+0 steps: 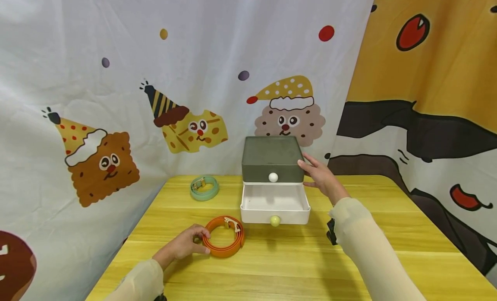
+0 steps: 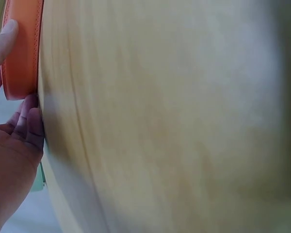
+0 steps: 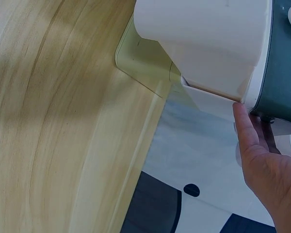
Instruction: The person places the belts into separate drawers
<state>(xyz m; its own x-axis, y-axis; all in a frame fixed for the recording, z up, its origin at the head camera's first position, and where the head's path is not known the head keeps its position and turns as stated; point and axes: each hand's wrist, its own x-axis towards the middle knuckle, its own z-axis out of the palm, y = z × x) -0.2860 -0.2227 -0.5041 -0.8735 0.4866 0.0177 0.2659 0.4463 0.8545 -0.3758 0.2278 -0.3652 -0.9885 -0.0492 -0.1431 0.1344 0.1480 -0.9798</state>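
At the near left of the table, an orange belt lies rolled in a coil with a metal buckle. My left hand grips the coil's left side, the thumb on its outer face and the other fingers curled beside it. Behind it stands a small drawer box with a dark green top and a white knob. Its lower white drawer, with a pale green knob, is pulled out and nothing shows inside. My right hand rests on the box's right side, fingers extended, also seen in the right wrist view.
A mint green belt lies coiled at the back left of the wooden table. A cloth with cartoon figures hangs right behind the table, with more printed cloth along the right side.
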